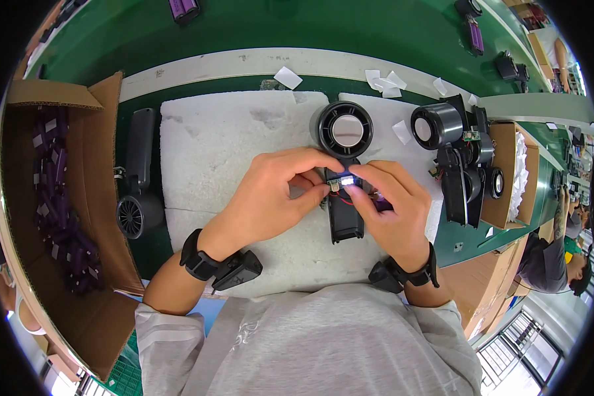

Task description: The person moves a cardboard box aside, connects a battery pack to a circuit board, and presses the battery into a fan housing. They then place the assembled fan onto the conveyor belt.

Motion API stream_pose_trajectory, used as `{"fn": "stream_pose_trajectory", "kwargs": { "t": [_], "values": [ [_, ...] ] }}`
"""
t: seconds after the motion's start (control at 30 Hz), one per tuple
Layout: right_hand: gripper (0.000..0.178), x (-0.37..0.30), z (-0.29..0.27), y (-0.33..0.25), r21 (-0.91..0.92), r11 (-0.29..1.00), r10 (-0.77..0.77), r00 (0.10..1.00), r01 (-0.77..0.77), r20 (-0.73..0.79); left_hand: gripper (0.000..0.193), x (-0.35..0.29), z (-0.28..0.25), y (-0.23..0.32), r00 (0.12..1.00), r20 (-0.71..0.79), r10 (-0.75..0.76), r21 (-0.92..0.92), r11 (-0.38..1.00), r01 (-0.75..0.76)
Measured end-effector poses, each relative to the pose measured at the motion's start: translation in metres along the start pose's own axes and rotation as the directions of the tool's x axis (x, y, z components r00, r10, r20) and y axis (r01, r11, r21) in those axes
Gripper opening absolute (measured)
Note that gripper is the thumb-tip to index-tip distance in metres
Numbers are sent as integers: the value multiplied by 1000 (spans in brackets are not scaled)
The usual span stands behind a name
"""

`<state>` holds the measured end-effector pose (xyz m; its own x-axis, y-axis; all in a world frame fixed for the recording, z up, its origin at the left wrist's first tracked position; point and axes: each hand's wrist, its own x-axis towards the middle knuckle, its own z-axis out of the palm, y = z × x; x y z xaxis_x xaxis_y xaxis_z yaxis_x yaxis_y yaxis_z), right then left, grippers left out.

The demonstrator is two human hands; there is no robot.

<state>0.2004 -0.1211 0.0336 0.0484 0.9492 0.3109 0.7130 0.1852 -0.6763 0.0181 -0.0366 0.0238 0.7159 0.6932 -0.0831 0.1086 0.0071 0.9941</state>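
A black handheld fan (323,129) lies on the white foam pad, its round head pointing away from me and its handle housing (346,223) open toward me. Where head and handle meet, a small circuit board (335,185) shows a bright white glow and a bit of red wire. My left hand (264,195) pinches the board's left side with thumb and forefinger. From the right, my right hand (399,208) closes thumb and forefinger on the board's glowing end. Something purple (381,201), partly hidden, shows beneath the right hand's fingers.
Left of the foam pad (204,152) lies another dark fan (139,214), beside a cardboard box (99,165) of purple battery packs (59,158). Several fan bodies (442,125) crowd the right, near a small box of white pieces (519,175). White paper squares (288,78) lie along the far ledge.
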Motion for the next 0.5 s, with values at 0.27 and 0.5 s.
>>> {"fn": "stream_pose_trajectory", "kwargs": {
  "t": [0.27, 0.5],
  "values": [
    [23, -3, 2, -4, -53, 999, -3, 1000, 3, -13, 27, -1, 5, -1, 999, -39, 2, -13, 1000, -3],
    [24, -3, 1, -10, -73, 994, 81, 997, -80, 9, 28, 0, 4, 1, 989, -49, 143, 225, 966, -128]
  ]
}}
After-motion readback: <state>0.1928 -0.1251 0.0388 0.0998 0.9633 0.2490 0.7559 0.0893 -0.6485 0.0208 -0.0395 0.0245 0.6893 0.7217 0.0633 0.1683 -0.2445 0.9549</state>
